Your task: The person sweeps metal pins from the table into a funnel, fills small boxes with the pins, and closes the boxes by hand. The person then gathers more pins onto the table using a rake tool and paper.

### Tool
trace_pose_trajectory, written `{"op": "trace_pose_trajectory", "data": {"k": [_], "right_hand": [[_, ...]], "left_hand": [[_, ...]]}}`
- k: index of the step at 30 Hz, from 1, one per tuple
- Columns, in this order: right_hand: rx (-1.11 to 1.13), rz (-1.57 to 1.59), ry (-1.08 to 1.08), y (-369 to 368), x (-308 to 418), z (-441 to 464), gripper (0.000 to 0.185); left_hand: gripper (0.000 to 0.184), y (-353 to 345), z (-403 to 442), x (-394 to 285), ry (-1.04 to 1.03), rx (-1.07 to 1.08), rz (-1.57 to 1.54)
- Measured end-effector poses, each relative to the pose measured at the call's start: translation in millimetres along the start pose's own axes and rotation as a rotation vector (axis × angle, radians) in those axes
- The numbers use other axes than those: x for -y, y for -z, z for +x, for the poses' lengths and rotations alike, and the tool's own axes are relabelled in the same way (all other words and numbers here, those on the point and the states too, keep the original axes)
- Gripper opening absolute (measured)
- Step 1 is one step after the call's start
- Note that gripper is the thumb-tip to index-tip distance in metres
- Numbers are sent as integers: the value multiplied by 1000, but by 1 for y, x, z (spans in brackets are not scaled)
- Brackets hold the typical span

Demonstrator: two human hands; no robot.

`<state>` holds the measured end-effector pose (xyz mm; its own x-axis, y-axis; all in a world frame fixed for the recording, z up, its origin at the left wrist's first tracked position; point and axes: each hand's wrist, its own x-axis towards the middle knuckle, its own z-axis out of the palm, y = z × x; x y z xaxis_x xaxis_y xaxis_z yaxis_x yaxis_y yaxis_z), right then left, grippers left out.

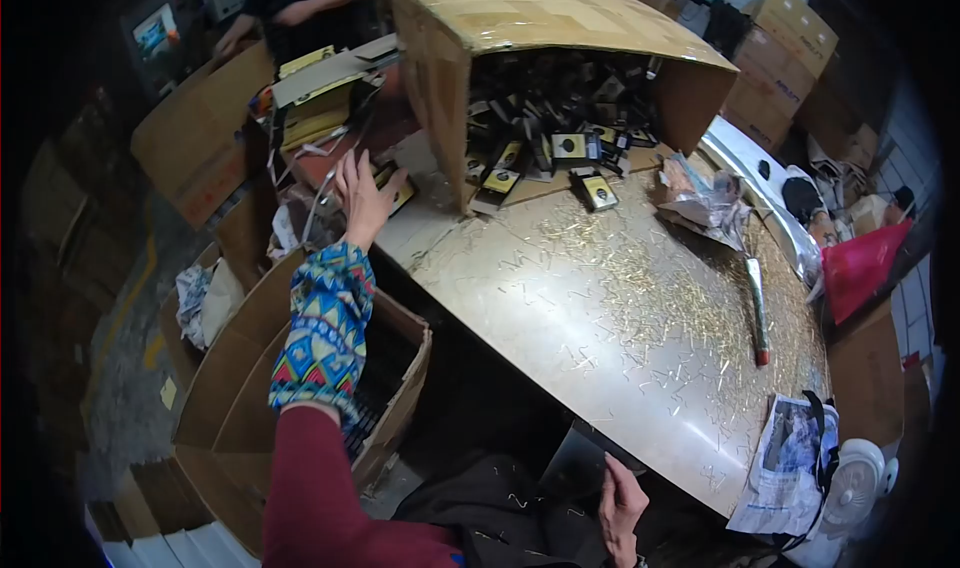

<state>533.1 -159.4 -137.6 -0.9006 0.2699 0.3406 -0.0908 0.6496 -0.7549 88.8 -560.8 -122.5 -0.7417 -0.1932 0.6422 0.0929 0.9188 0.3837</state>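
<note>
My left hand [366,200], in a patterned sleeve cover, reaches to the table's far left edge. Its thumb and fingers are around a small yellow-and-black box [404,196], partly hidden by the hand. Low in front of me, my right hand [622,503] is closed with fingers curled, beside a dark flat panel [580,458] at the table's near edge. What those fingers hold, if anything, is hidden. A large cardboard box [432,98] lies on its side, its opening towards me, full of small black-and-yellow boxes [570,148]. One small box [595,191] lies outside it.
Small brass-coloured pins [650,308] are scattered across the table [520,318]. A brush [757,313], crumpled paper [705,193], a newspaper [780,468] and a white fan [853,483] are at right. An open carton [400,408] stands below my left arm. Another person [310,8] works at the back left.
</note>
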Motion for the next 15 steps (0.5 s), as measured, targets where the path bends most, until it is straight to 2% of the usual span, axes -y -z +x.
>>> {"op": "trace_pose_trajectory", "data": {"k": [3,4,5,7,9,13,15], "right_hand": [[28,-6,43,-2,1,7,24],[51,-2,42,-2,7,13,25],[76,1,42,-2,13,18,25],[91,0,165,-4,24,25,28],[116,8,237,-2,34,28,28],[188,-37,132,2,9,4,28],[181,-4,162,11,13,4,27]], "left_hand": [[100,21,-11,-79,-89,265,-458],[105,39,-15,-115,-108,356,-519],[92,12,-18,-117,-125,271,-436],[72,-3,0,-136,136,451,-270],[47,0,-5,-148,70,411,-272],[33,29,-3,-160,-135,392,-97],[35,-7,18,-99,37,342,-158]]}}
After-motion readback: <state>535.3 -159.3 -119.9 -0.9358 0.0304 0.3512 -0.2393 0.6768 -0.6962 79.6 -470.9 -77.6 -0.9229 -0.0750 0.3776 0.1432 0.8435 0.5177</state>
